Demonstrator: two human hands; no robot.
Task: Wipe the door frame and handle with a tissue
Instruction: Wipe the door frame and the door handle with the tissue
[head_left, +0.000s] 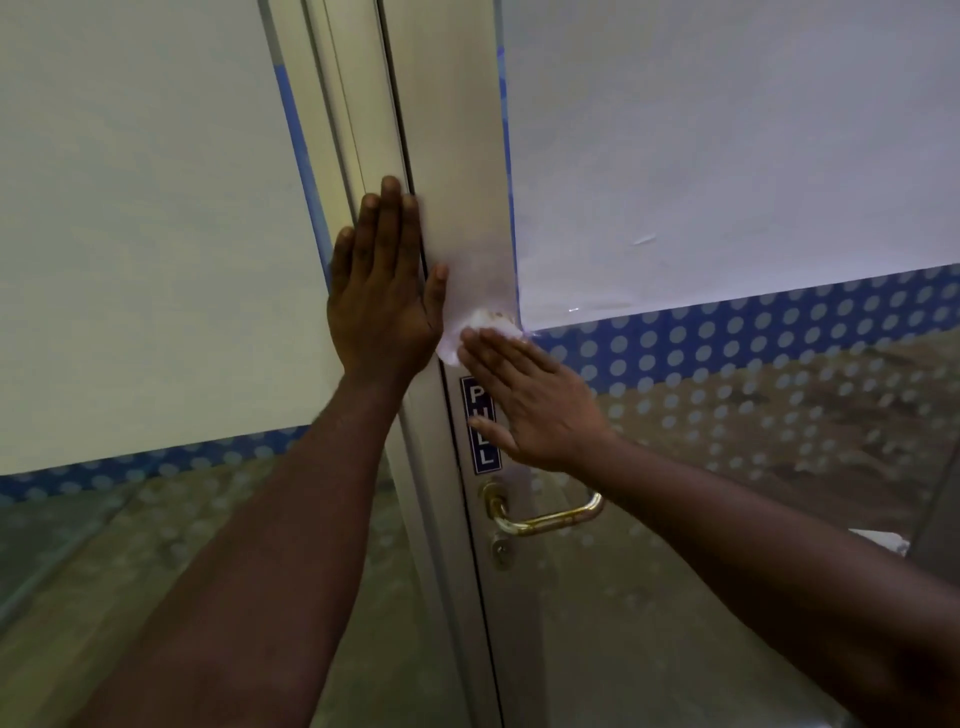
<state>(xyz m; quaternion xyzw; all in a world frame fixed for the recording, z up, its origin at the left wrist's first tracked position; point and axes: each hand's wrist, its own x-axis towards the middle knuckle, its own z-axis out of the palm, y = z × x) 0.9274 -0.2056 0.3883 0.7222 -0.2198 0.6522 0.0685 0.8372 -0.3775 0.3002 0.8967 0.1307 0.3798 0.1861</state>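
Fingers of our right hand (530, 402) are lying straight, pressing a crumpled white tissue (480, 332) flat against the pale grey metal door frame (457, 156); nothing is being pinched. Our left hand (382, 291), at nine o'clock from the tissue, is bracing flat on the frame with fingers straight, holding nothing. We are judging the frame-wiping step to be in hand. A blue PULL sticker (480, 447) is sitting at six o'clock from the tissue, and the curved brass lever handle (545, 514) further down at six o'clock is looking untouched. Next we are needing downward pressure toward it, then a wrap around the lever
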